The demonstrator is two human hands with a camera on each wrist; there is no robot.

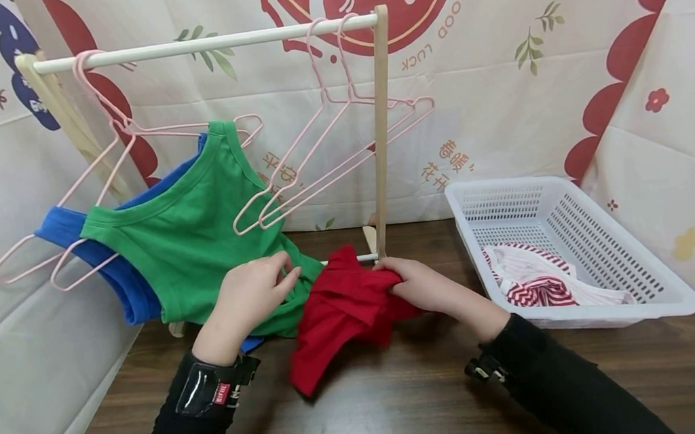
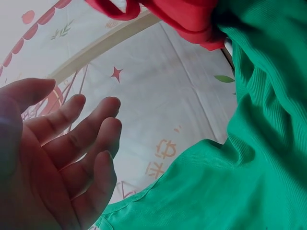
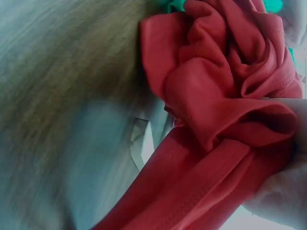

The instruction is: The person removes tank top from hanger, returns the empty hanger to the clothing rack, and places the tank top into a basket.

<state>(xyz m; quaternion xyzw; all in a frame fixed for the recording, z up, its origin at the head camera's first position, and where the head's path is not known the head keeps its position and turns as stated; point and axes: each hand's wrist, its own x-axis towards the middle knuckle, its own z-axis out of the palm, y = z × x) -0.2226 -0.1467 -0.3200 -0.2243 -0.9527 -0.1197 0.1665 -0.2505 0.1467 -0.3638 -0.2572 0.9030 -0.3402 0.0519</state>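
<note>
My right hand (image 1: 417, 283) grips a bunched red garment (image 1: 345, 306) over the table, in front of the rack's right post. Folds of the red cloth (image 3: 216, 86) fill much of the right wrist view, with part of the hand at the right edge. My left hand (image 1: 255, 292) is in front of a green tank top (image 1: 201, 222), its fingers loosely bent. Nothing lies in the left palm (image 2: 53, 158) in the left wrist view. The green top hangs on a pink hanger, overlapping a blue top (image 1: 126, 282) behind it.
A clothes rack with a white rail (image 1: 205, 44) and wooden posts (image 1: 382, 126) stands at the back. Two bare pink hangers (image 1: 317, 137) hang near its right end. At right, a white plastic basket (image 1: 626, 249) holds red-and-white striped clothing (image 1: 539, 283).
</note>
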